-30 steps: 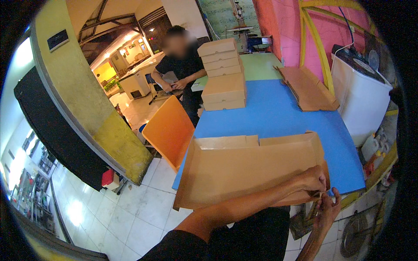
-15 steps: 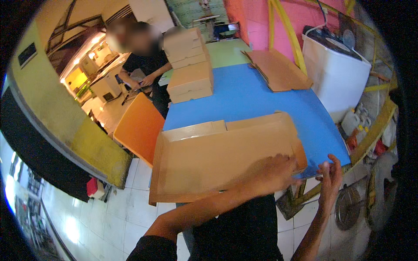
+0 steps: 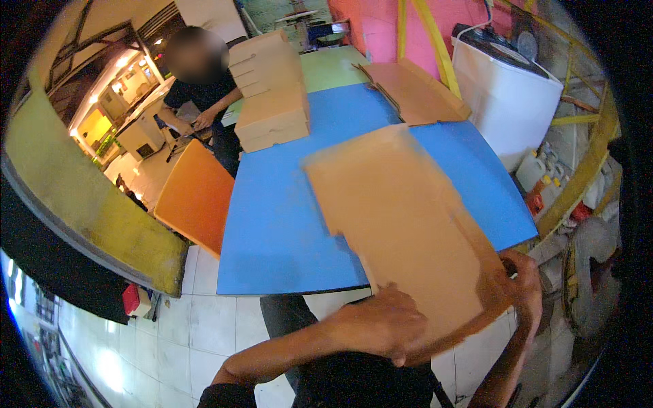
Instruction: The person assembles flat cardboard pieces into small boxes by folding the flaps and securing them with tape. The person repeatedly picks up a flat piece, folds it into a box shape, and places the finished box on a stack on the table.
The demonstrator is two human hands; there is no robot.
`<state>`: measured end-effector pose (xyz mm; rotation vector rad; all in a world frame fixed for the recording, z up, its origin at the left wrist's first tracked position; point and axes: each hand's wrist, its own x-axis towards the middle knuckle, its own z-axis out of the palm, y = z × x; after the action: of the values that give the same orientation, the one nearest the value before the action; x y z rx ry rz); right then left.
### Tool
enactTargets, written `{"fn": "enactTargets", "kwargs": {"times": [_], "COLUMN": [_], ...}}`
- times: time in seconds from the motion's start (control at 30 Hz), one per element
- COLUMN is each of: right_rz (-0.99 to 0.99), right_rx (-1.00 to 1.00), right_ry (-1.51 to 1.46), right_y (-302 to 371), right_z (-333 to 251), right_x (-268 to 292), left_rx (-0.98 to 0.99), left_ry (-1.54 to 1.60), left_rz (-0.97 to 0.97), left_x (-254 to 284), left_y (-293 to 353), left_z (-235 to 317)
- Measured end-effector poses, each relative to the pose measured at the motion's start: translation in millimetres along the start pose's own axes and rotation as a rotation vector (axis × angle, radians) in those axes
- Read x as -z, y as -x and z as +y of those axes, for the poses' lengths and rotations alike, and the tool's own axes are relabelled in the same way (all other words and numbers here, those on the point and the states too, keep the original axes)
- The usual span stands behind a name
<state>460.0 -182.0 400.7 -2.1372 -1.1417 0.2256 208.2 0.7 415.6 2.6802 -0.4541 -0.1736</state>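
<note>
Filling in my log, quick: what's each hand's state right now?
Left hand: fingers curled against the cardboard piece; too blurred to tell whether it grips.
Right hand: closed, holding the cardboard piece's right edge.

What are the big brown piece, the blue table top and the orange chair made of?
The big brown piece looks like cardboard: dull tan, with folded edges. The blue table top looks smooth and evenly coloured, maybe painted or laminated board. The orange chair is probably plastic: smooth-looking, with rounded corners.
</note>
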Motion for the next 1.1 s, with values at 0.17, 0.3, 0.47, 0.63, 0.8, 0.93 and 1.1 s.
{"fn": "enactTargets", "kwargs": {"times": [0.17, 0.3, 0.47, 0.63, 0.8, 0.93, 1.1], "right_rz": [-0.104, -0.158, -0.107, -0.106, -0.053, -0.103, -0.147], "right_rx": [0.040, -0.070, -0.030, -0.142, -0.094, -0.178, -0.291], "right_ry": [-0.163, -0.381, -0.608, -0.776, -0.722, -0.794, -0.857], "right_y": [1, 6, 7, 8, 13, 26, 37], "right_z": [-43, -67, -57, -39, -54, -70, -78], "right_x": [-49, -87, -118, -141, -154, -154, -153], "left_rx": [0.278, 0.477, 0.360, 0.132, 0.512, 0.758, 0.785], "left_ry": [0.010, -0.226, -0.412, -0.385, -0.340, -0.018, 0.088], "left_rz": [0.248, 0.627, 0.727, 0.886, 1.142, 0.920, 0.687], "left_x": [-3, -42, -58, -62, -58, -46, -33], "left_y": [0, -31, -15, 22, 28, 23, 13], "left_z": [17, 29, 12, 9, 14, 5, -5]}}
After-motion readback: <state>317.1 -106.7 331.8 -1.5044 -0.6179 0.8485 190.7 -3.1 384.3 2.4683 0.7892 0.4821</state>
